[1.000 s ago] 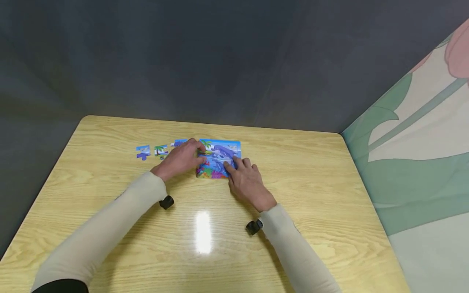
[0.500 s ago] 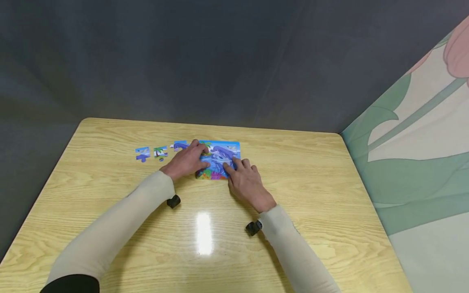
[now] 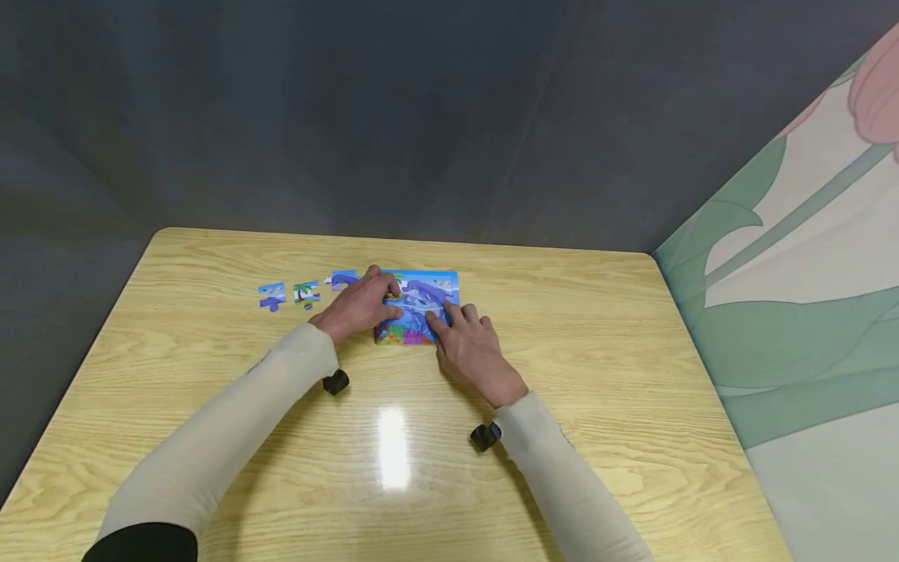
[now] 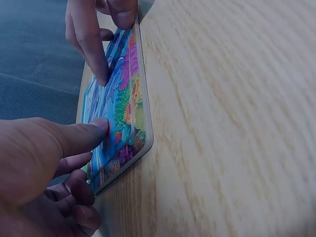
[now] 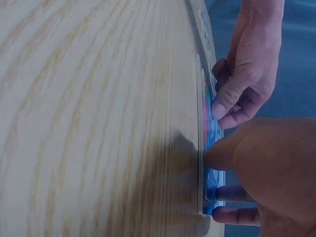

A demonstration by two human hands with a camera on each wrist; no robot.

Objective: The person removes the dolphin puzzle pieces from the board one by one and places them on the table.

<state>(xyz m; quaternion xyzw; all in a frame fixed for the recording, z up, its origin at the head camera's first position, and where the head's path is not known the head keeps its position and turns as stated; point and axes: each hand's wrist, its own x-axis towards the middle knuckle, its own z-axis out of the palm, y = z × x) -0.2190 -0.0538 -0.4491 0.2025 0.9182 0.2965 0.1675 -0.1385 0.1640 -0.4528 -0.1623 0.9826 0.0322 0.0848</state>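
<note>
A dolphin jigsaw puzzle [image 3: 417,334] in a thin board lies flat near the far side of the table. My left hand [image 3: 361,301] is over its left side, thumb and index finger set a little apart on the picture. In the left wrist view the left thumb [image 4: 81,138] presses on the printed surface, the other fingers bent by the board's edge. My right hand [image 3: 474,343] rests fingertips on the puzzle's right side. In the right wrist view the right thumb [image 5: 222,153] touches the board's near edge. The hands hide parts of the picture.
Loose puzzle pieces lie left of the board: one with sky and purple [image 3: 271,293], one with a palm tree [image 3: 306,292], one with a dolphin [image 3: 343,279] beside the left hand. A dark curtain [image 3: 393,117] hangs behind the wooden table [image 3: 597,351]; patterned fabric [image 3: 808,312] hangs right.
My left hand has shifted right, from the puzzle's left edge further onto its picture, uncovering more of the dolphin piece. The right hand has stayed in place on the puzzle.
</note>
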